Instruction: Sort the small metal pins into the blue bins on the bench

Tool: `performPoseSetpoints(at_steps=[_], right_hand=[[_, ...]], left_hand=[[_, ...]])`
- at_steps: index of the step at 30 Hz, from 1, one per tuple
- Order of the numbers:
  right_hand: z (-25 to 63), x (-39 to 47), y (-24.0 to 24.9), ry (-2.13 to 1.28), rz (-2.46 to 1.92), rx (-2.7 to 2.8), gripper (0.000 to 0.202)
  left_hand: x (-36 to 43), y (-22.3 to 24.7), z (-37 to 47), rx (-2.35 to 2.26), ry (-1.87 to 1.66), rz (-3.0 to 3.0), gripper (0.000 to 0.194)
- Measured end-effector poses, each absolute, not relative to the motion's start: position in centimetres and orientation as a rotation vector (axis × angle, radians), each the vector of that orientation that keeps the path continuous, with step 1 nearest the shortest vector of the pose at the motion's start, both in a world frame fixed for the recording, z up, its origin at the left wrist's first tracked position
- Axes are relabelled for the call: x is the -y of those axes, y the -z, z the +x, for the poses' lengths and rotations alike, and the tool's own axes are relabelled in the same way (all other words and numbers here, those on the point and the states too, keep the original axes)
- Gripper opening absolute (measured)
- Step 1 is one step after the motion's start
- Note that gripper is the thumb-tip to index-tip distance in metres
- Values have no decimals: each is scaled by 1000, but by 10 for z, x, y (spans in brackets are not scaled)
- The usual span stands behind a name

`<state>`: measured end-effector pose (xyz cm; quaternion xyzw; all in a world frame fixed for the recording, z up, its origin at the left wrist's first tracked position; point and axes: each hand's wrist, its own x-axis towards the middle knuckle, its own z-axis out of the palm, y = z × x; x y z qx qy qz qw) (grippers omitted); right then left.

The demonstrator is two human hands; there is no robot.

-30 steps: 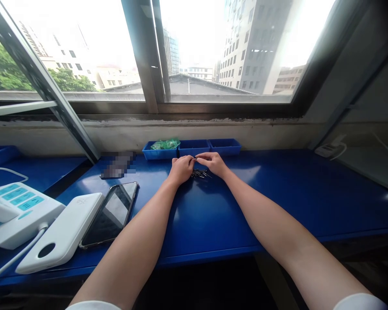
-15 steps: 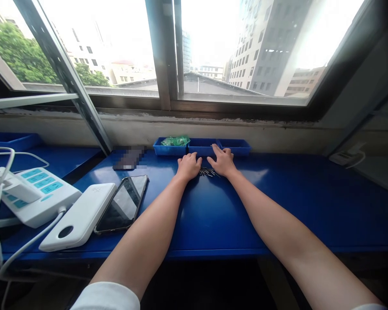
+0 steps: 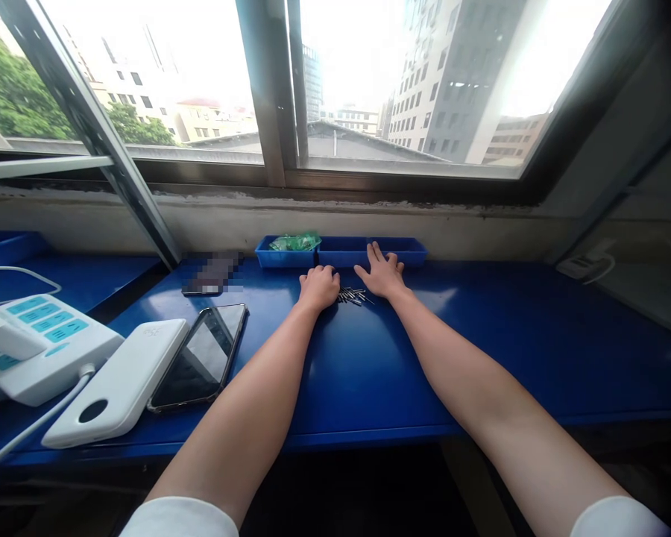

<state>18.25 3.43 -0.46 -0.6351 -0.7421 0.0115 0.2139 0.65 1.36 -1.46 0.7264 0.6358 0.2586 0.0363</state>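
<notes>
A small loose heap of thin metal pin-like pieces (image 3: 356,296) lies on the blue tabletop between my hands. My left hand (image 3: 320,287) rests palm down at the heap's left edge, its fingers bent but loosely apart; nothing shows in its grasp and the fingertips are partly hidden. To the right of the heap, my right hand (image 3: 385,276) is open with fingers spread. Its longer fingers reach over the front wall of a blue bin (image 3: 341,257), whose contents I cannot make out. Beside that stands another blue bin (image 3: 285,258) holding green plastic bags (image 3: 295,242).
On the left lie a phone (image 3: 201,358), a white power bank (image 3: 117,380) and a white power strip (image 3: 45,335) with cables. A pixelated dark flat item (image 3: 209,274) sits farther back. A metal post (image 3: 128,194) stands by the window; the table's front edge (image 3: 369,436) runs below my forearms.
The view has shifted slightly right. My right hand's fingers have spread and straightened toward the bin, and more of the metal pieces show between my hands. My left hand stays beside them.
</notes>
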Motion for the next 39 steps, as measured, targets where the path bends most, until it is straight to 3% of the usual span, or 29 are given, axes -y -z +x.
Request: performPoseSetpoints(at_steps=[5, 9, 13, 17, 29, 39], right_hand=[[179, -25, 3, 13, -1599, 2083, 65], [178, -13, -1, 84, -1434, 2059, 37], [182, -8, -2, -176, -1449, 2232, 18], [183, -9, 3, -305, -1528, 2256, 18], [175, -11, 6, -15, -1335, 2378, 23], [171, -16, 11, -28, -1355, 2346, 23]], left_hand=[[-15, 15, 4, -1917, -772, 2283, 38], [-12, 13, 3, -1792, -776, 2360, 46], [-9, 12, 4, -1579, -594, 2462, 52], [-10, 14, 5, -1520, -401, 2504, 52], [-11, 13, 5, -1520, -296, 2594, 51], [-7, 10, 5, -1465, -569, 2587, 39]])
